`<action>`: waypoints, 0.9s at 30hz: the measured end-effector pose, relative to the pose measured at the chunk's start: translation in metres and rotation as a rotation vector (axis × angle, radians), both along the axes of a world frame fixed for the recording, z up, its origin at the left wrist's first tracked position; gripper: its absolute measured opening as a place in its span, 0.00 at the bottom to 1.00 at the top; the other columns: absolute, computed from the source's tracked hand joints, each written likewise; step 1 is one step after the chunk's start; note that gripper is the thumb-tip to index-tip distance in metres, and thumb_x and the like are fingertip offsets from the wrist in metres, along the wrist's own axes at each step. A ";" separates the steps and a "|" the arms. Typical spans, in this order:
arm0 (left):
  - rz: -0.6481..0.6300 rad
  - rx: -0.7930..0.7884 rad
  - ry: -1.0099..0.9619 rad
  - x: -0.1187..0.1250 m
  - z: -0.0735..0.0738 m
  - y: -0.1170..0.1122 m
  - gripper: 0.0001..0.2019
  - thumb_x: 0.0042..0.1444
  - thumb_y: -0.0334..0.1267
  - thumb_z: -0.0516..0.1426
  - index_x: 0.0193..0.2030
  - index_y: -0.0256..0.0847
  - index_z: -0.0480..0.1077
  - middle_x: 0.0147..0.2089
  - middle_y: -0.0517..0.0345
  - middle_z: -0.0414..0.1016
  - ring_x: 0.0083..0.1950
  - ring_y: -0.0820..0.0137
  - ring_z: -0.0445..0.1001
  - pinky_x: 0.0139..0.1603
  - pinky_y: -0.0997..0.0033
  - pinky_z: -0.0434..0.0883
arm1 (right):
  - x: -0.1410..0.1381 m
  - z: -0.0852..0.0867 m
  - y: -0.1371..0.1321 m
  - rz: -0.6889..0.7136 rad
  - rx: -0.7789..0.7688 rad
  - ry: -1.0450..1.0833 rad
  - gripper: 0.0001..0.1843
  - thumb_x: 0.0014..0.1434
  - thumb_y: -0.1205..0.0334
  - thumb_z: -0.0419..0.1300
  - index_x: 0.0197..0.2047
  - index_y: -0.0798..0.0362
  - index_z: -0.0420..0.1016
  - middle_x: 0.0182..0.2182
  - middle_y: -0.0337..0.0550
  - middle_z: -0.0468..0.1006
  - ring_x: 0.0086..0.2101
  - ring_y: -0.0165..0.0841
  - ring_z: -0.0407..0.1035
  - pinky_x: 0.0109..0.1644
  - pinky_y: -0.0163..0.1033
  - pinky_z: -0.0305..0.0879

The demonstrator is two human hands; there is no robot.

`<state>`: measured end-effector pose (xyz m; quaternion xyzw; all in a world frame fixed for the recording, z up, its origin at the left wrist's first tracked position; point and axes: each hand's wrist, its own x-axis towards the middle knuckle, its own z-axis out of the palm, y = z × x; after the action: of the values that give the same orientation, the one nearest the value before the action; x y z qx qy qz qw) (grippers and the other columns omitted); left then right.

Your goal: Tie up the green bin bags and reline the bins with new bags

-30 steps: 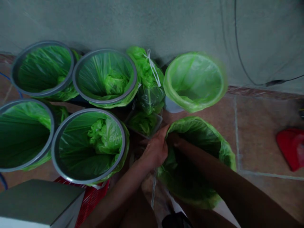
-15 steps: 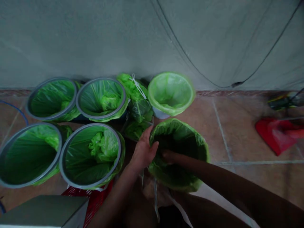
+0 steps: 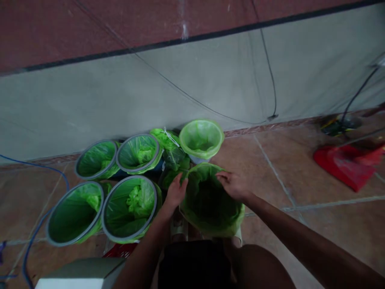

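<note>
In front of my legs stands a bin with a bright green plastic liner [image 3: 192, 218] folded out over its rim; its inside is dark. My left hand [image 3: 176, 192] is at the bin's left rim, thumb and fingers apart. Over the upper right rim, my right hand [image 3: 233, 185] has its fingers curled together at the liner's edge. Just behind is a smaller white bin [image 3: 197, 159], lined with the same green plastic. To its left lies a green bag bundle [image 3: 171, 148] with a white tie.
Several grey-rimmed bins with green liners [image 3: 129, 208] stand on the left. A red dustpan [image 3: 345, 164] lies on the tiles at the right. A blue hose [image 3: 36, 233] runs along the left, and a box [image 3: 81, 273] is at the lower left. Cables hang down the wall [image 3: 120, 100].
My right hand has come up from inside the lined bin to its upper right rim. My left hand stays by the left rim. The view has tilted up, showing more wall.
</note>
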<state>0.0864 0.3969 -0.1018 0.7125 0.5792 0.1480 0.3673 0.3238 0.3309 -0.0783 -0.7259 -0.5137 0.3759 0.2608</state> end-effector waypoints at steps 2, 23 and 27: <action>-0.033 0.030 0.067 0.021 0.008 0.022 0.20 0.67 0.41 0.45 0.58 0.36 0.67 0.59 0.45 0.72 0.61 0.64 0.69 0.62 0.63 0.64 | 0.027 -0.003 0.003 -0.132 0.033 -0.223 0.17 0.63 0.59 0.49 0.44 0.51 0.79 0.42 0.47 0.80 0.40 0.37 0.73 0.44 0.37 0.64; -0.510 0.183 0.441 0.062 -0.016 0.061 0.18 0.62 0.38 0.54 0.58 0.41 0.68 0.50 0.50 0.79 0.51 0.62 0.76 0.55 0.64 0.69 | 0.044 -0.085 0.015 0.152 -0.044 -0.297 0.19 0.63 0.67 0.49 0.54 0.59 0.72 0.46 0.54 0.79 0.48 0.40 0.71 0.53 0.38 0.62; -0.425 0.153 0.484 0.064 -0.019 0.057 0.21 0.61 0.39 0.55 0.60 0.40 0.65 0.51 0.49 0.77 0.53 0.60 0.76 0.56 0.63 0.69 | 0.044 -0.081 0.013 0.080 -0.046 -0.246 0.17 0.63 0.67 0.49 0.49 0.57 0.75 0.42 0.51 0.80 0.44 0.39 0.73 0.50 0.38 0.65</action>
<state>0.1507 0.4538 -0.1208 0.8575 0.4751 -0.0625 0.1871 0.3681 0.3435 -0.1590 -0.7513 -0.5615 0.3057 0.1638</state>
